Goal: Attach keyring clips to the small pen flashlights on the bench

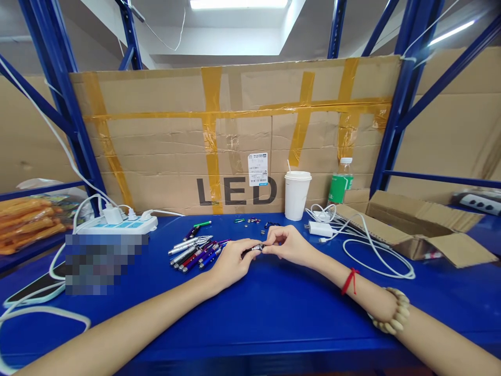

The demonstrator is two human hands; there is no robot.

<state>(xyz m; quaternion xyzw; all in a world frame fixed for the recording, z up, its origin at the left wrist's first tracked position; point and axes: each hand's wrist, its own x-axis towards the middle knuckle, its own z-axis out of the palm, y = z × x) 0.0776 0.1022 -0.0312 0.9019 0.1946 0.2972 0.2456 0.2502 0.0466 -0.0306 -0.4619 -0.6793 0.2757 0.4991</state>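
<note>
My left hand [235, 259] is closed around a short dark pen-like tube with a silver end [257, 247], held above the blue tabletop. From the other side, my right hand [288, 244] pinches at the silver end with thumb and forefinger; the fingertips hide that tip. Left of my left hand lies a pile of metallic pens [191, 256] in silver, red, purple and blue. A green pen [202, 224] rests at the back of the pile. Beyond my hands, several small parts [253, 220] are scattered on the table, too small to make out.
A white lidded cup [297, 196] with a straw and a green-labelled bottle [341, 183] stand behind. White cables [376, 256] and an open cardboard box [410, 224] occupy the right. A power strip [117, 224] and a phone [35, 287] lie left.
</note>
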